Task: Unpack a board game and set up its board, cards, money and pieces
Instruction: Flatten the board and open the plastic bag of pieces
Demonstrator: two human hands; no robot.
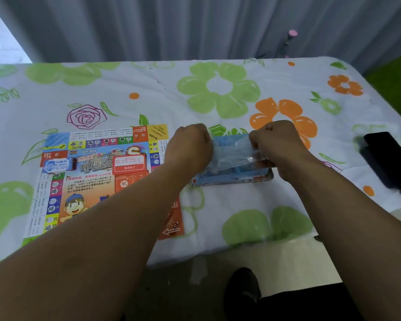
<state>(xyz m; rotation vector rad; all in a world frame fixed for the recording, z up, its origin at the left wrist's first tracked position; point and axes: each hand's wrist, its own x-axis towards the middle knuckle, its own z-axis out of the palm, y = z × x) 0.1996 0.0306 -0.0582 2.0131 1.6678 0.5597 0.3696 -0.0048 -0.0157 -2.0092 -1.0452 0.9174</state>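
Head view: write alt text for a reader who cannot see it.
The left hand and right hand grip a clear plastic bag over a blue game box. The game board lies unfolded to its left on a flowered tablecloth.

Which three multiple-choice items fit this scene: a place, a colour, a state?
1. Where does the game board lie relative to the blue box? A. inside it B. left of it C. right of it
2. What colour is the object at the far right? A. black B. red C. yellow
3. What are the left hand and right hand doing? A. resting flat B. pointing C. gripping the clear plastic bag
Answers: 1 B, the board lies spread left of the box. 2 A, it looks black. 3 C, both hands pinch the bag above the box.
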